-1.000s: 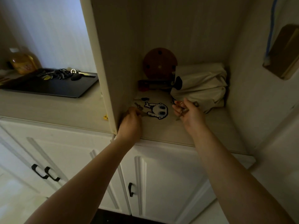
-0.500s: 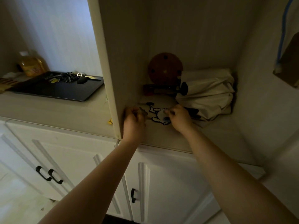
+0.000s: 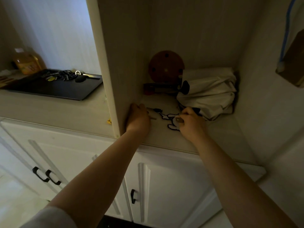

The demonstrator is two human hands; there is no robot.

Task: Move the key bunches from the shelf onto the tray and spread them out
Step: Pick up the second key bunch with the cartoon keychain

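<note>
Hands first: your left hand (image 3: 139, 118) rests curled on the shelf (image 3: 213, 137) against the cupboard's side panel (image 3: 121, 63), fingers closed on what looks like a key (image 3: 153, 118) poking out to the right. Your right hand (image 3: 190, 123) sits near the white bag (image 3: 212, 91), fingers pinched on a small brass-coloured key (image 3: 178, 119); the dim light hides the rest of that bunch. Between your hands lies a white cartoon-shaped piece with a black outline (image 3: 171, 120). Over on the worktop (image 3: 49, 111), left of the panel, the black tray (image 3: 54, 88) already carries a pile of keys (image 3: 63, 76) at its far edge.
</note>
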